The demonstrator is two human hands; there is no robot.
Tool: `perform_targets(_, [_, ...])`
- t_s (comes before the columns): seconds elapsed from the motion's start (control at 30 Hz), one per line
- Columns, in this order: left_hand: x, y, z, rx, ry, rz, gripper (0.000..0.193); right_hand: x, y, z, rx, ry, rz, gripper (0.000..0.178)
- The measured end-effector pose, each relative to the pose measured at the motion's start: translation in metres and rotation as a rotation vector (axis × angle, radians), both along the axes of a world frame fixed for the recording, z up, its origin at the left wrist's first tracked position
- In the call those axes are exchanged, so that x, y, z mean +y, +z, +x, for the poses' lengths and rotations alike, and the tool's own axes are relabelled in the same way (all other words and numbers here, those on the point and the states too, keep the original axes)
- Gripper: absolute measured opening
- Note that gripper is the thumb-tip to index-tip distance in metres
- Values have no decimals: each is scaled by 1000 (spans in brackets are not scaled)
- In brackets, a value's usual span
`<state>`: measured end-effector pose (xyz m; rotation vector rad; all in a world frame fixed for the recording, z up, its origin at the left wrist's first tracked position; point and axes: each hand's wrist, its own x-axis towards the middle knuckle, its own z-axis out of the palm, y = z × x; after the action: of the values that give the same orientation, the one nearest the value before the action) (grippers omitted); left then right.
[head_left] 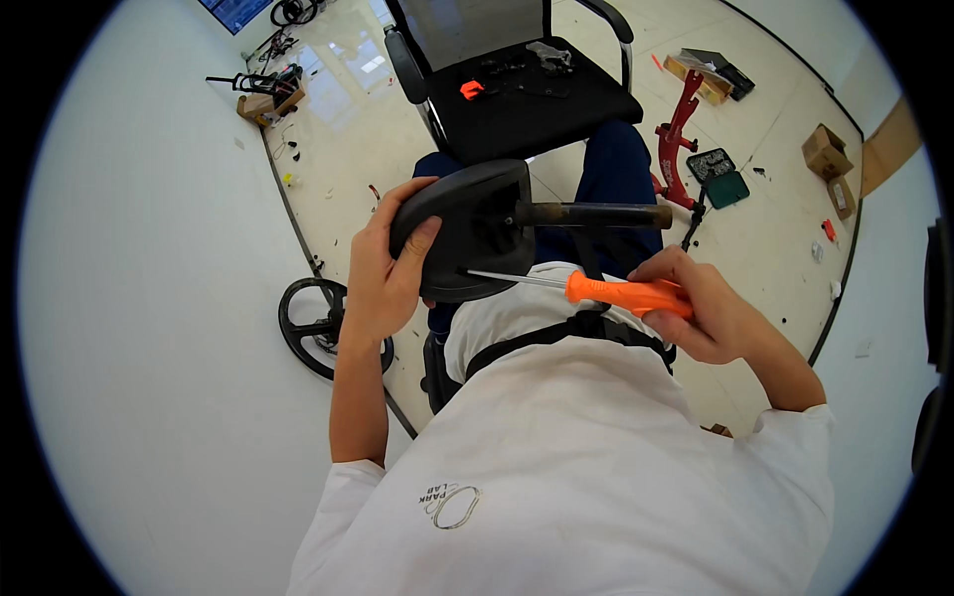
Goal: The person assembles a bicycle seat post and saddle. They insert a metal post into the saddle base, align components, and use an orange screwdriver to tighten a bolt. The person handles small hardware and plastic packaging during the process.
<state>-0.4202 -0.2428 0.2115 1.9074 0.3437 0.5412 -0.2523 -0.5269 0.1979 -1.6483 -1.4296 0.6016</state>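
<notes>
My left hand (393,260) grips the wide end of a black bicycle saddle (465,223), thumb on the near face and fingers round the edge. The saddle is turned so its hollow underside shows, and a dark, rust-marked seat post (596,215) sticks out of it to the right. In my right hand (704,308) is a screwdriver (621,292) with an orange handle and a thin metal shaft. Its tip reaches the lower edge of the saddle's underside; what it touches there is too small to make out.
Ahead stands a black office chair (537,99) with small parts on its seat. A red bike frame part (680,149) and an open green case (727,189) are on the floor to the right. Cardboard boxes (827,152) lie farther right. A black wheel (313,328) leans by the left wall.
</notes>
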Motion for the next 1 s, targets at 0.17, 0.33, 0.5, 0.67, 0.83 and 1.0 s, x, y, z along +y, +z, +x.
perform_targets(0.17, [3,-5,-2,-52,19,107,34,4,-10,-11,786,-124,-108,20])
perform_targets(0.33, [11,-10,4,-130,-47,447,33,7,-13,-8,1083,-225,-167,30])
perform_targets(0.5, [25,-14,6,-89,-7,206,34,-7,6,-15,792,-320,-48,19])
perform_targets(0.67, [50,-25,-2,-177,33,-11,41,-51,21,4,387,-441,267,19])
perform_targets(0.83, [49,-39,7,-313,25,-311,47,-51,20,16,237,-610,363,21])
perform_targets(1.0, [40,-22,2,-221,-99,-442,45,-37,20,19,229,-583,409,23])
